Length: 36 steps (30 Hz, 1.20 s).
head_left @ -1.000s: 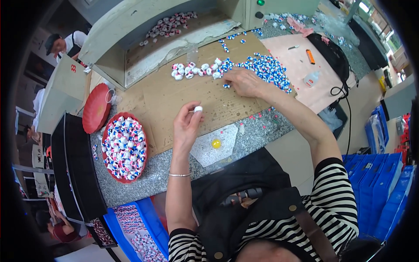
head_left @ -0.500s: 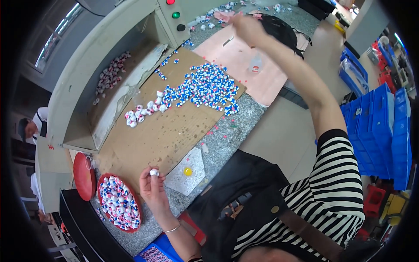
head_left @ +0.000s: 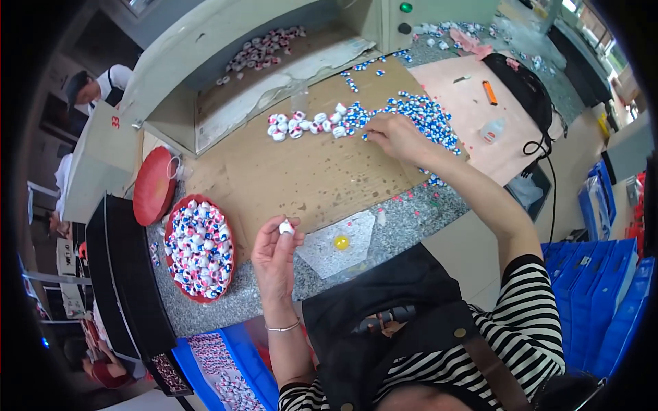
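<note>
My left hand [head_left: 274, 257] pinches a small white ball-shaped piece with a pink spot [head_left: 286, 227] between thumb and fingers, held above the near edge of the cardboard sheet [head_left: 295, 171]. My right hand [head_left: 397, 139] is over the left part of the pile of small blue-and-white pieces [head_left: 432, 118]. Its fingertips are drawn together at the cardboard; what they hold, if anything, is hidden. Left of that hand lies a row of larger white pieces with pink marks [head_left: 296, 125]. By my left hand, a yellow blob [head_left: 341, 242] sits on a pale sheet [head_left: 319, 257].
A red bowl [head_left: 232, 264] heaped with finished-looking pieces stands left, beside an empty red dish [head_left: 152, 185]. Behind is a machine opening [head_left: 205, 116] with more pieces inside. Right, a pink sheet [head_left: 439, 75] bears a small bottle [head_left: 491, 130] and an orange tool [head_left: 489, 92].
My right hand has come from the pink cloth at the far right back to the blue-and-white pile. My left hand still holds the white piece. The whole view has turned.
</note>
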### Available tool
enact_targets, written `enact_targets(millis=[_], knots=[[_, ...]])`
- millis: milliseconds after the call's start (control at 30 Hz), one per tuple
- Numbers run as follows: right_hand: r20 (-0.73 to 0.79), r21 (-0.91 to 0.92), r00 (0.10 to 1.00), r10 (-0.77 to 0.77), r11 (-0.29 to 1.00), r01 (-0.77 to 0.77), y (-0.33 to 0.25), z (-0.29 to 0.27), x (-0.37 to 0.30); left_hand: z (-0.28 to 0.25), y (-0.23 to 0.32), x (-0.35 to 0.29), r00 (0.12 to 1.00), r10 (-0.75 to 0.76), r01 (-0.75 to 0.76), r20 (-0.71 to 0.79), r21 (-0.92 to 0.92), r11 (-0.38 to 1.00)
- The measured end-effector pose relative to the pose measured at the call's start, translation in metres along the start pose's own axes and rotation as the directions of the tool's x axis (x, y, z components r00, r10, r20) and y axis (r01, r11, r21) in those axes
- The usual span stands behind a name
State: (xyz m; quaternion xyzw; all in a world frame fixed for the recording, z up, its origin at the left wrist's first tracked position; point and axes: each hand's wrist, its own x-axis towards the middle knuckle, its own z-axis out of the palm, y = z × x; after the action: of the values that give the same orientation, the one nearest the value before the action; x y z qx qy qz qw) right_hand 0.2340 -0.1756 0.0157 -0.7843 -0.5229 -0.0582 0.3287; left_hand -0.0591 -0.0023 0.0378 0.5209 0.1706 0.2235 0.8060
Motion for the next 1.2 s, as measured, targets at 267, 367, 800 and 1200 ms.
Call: enact_targets(millis=[267, 367, 800, 1200], knots=[[0.135, -0.342, 0.988, -0.068, 0.933, 0.111, -0.009, 0.041, 0.052, -0.003, -0.015, -0.003, 0.999, -0.022, 0.024, 0.035, -0.071, 0.997], [0.307, 0.083, 0.943, 0.128, 0.984, -0.16, -0.027, 0.025, 0.041, -0.012, -0.015, -0.009, 0.997, -0.067, 0.069, 0.04, -0.074, 0.995], [0.294, -0.398, 0.954, -0.05, 0.902, 0.17, -0.009, 0.015, 0.016, -0.007, -0.02, -0.011, 0.995, -0.096, 0.096, -0.005, -0.043, 0.994], [0.103, -0.037, 0.989, 0.111, 0.994, -0.107, -0.053, 0.008, -0.045, -0.012, -0.031, -0.027, 0.983, -0.096, 0.144, 0.154, -0.342, 0.929]])
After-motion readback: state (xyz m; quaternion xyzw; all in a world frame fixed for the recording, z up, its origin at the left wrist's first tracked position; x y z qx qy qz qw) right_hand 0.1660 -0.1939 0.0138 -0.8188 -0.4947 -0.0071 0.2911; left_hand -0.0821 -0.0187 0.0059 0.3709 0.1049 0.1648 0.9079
